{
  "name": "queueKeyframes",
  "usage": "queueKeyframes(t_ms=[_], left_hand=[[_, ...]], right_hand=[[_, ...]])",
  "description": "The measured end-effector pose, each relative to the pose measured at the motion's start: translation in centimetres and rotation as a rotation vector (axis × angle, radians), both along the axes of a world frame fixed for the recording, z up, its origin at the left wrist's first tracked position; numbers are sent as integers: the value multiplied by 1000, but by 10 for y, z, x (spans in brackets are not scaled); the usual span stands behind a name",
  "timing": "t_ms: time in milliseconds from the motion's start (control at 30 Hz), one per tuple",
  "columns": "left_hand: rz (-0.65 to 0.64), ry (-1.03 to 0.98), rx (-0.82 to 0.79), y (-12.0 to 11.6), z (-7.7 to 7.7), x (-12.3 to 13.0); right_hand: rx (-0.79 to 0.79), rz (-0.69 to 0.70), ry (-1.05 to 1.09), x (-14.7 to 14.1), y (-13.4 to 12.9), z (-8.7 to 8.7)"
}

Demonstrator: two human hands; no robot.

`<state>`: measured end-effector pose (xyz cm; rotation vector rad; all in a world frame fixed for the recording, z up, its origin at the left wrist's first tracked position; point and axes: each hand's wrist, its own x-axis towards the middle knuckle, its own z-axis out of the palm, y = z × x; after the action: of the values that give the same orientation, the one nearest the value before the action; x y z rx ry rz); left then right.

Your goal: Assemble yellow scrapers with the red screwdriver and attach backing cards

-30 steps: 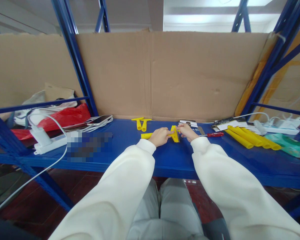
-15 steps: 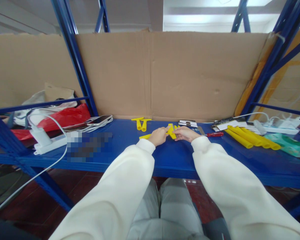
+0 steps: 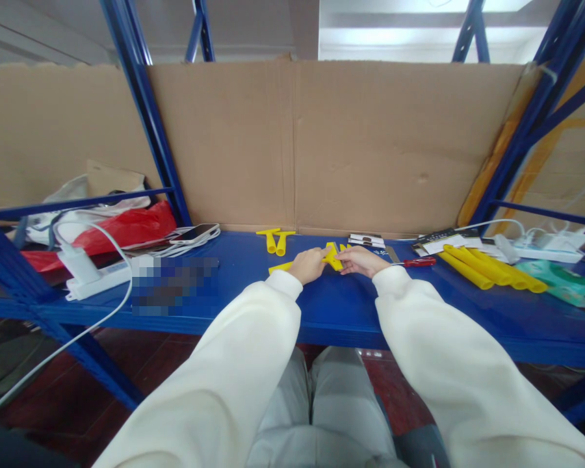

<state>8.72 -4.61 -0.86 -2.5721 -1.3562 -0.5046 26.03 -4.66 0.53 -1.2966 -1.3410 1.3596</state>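
Note:
My left hand [image 3: 309, 266] is closed around a yellow T-shaped handle [image 3: 332, 257]; its tube sticks out to the left below my wrist, and its wide head shows past my fingers. Pinched fingers of my right hand [image 3: 361, 261] are at the right edge of that head. Whether a small part sits between those fingertips is hidden. Just behind the right hand, more yellow pieces [image 3: 346, 247] show in part. Two similar yellow T-shaped handles [image 3: 281, 243] lie side by side farther back on the blue shelf [image 3: 244, 260].
A red-handled screwdriver [image 3: 419, 262] lies right of my right hand. Several yellow tubes [image 3: 487, 268] rest beside a green packet [image 3: 565, 284]. Small black-and-white packs [image 3: 365, 240] lie at the back. Leftward are a phone [image 3: 195, 234], a power strip [image 3: 102, 276] and a red bag [image 3: 131, 231].
The yellow T-shaped handle has turned slightly and shifted a little to the left in my hands. Both hands stay almost in the same place.

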Motion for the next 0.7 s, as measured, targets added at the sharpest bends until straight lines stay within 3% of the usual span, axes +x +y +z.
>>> queueKeyframes(t_ms=[500,600,700], left_hand=[[107,-125,-42,-5,12,-1],[149,-159,-17,-4,14,-4],[176,-169,-5,-4,14,-7]], right_hand=[[79,-2,67,3,-1,8],[113,-90,37,14,7,8],[195,-278,-141,34,19,6]])
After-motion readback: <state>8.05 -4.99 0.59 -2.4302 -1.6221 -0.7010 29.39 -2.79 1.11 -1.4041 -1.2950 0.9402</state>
